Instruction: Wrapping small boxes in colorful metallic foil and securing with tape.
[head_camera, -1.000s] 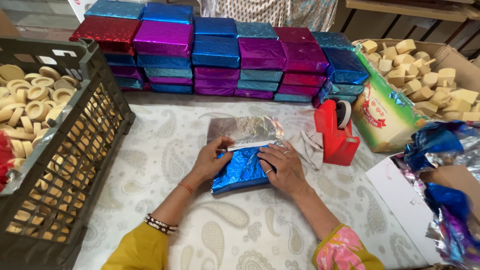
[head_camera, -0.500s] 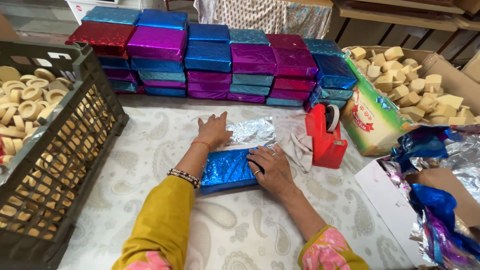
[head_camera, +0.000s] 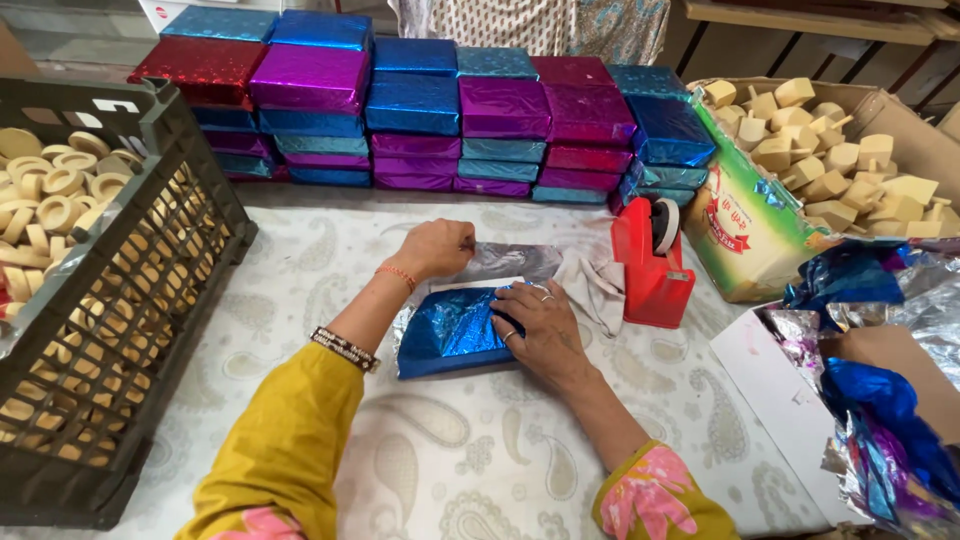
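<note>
Tabletop (head_camera: 300, 470) with pale paisley cloth carries everything. Black plastic crate (head_camera: 150, 300) at left, full of round cream-coloured rings and discs. Stack of foil-wrapped boxes (head_camera: 420, 110) along the far edge: blue, purple, red, several layers high. Open cardboard carton (head_camera: 750, 240) at right holds chunky cream blocks heaped above the rim. Loose foil sheets (head_camera: 880, 400), blue and silver, piled at near right beside a white flat box (head_camera: 770, 390). Red tape dispenser (head_camera: 650, 265) stands between carton and hands, just right of the work.

Blue foil-wrapped box (head_camera: 450, 335) lies flat at tabletop centre, silver inner side of its foil flap (head_camera: 510, 262) spread out behind it. Right hand (head_camera: 535, 330) lies flat on the box's right end, fingers spread and pressing down, grip not closed around anything. Left hand (head_camera: 435, 250) sits at the far left edge of the flap, fingers curled and pinching the foil; how tight the grip is, cannot tell exactly. Both sleeves yellow, bangles on left wrist.
</note>
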